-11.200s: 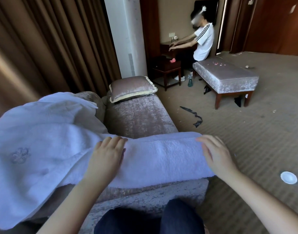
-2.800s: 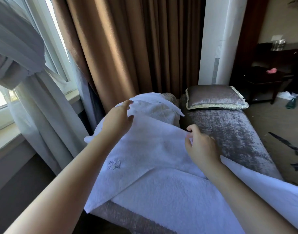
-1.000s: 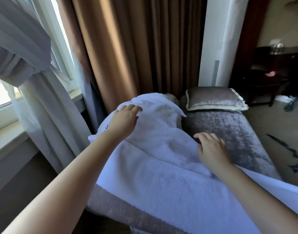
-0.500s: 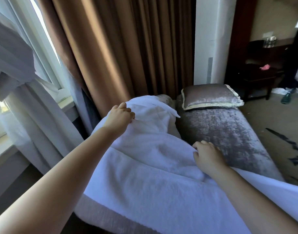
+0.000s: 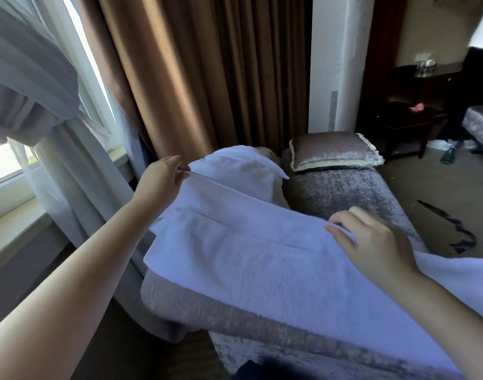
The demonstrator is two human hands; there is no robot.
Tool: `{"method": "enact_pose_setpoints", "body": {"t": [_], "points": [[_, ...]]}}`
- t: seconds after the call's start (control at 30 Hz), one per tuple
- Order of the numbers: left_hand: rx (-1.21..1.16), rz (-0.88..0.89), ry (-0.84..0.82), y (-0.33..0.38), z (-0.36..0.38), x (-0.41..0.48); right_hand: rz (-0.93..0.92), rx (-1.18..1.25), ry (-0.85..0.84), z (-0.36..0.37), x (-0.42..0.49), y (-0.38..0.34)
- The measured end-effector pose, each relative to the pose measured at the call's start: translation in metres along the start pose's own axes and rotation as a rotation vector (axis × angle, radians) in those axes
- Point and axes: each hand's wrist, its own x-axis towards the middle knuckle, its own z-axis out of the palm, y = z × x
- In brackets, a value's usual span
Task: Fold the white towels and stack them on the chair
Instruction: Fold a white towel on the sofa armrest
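A large white towel (image 5: 251, 259) lies spread across the near end of the grey velvet chaise (image 5: 344, 198). My left hand (image 5: 161, 182) pinches its far left corner and holds that edge lifted. My right hand (image 5: 372, 242) grips the far edge further right, fingers curled over the fold. Behind the lifted edge another white towel (image 5: 240, 171) is draped over the chaise's arm. The near part of the spread towel runs off the frame at the lower right.
A velvet cushion (image 5: 333, 152) lies at the far end of the chaise. Brown curtains (image 5: 207, 72) and a window with grey drapes (image 5: 43, 105) stand to the left. A white floor-standing unit (image 5: 339, 64), dark tables, a person's legs and a black strap on the carpet lie right.
Both hands have taken hold of the towel's far edge and lifted it. The left hand moved from the draped towel to the corner; the right hand rose and pulled back.
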Motion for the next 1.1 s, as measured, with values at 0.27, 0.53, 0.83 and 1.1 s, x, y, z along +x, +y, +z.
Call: {"method": "enact_pose_setpoints", "body": {"t": [0.27, 0.53, 0.83, 1.1], "points": [[-0.016, 0.004, 0.079, -0.011, -0.042, -0.124, -0.361, 0.047, -0.043, 0.004, -0.055, -0.033], [0.031, -0.142, -0.07, -0.034, -0.003, -0.197, -0.482, 0.092, -0.161, 0.006, -0.078, -0.046], [0.109, -0.157, 0.01, -0.029, 0.001, -0.181, -0.415, 0.136, -0.335, 0.007, -0.085, -0.05], [0.164, -0.091, -0.01, -0.02, 0.007, -0.166, -0.405, 0.162, -0.323, 0.01, -0.079, -0.055]]}}
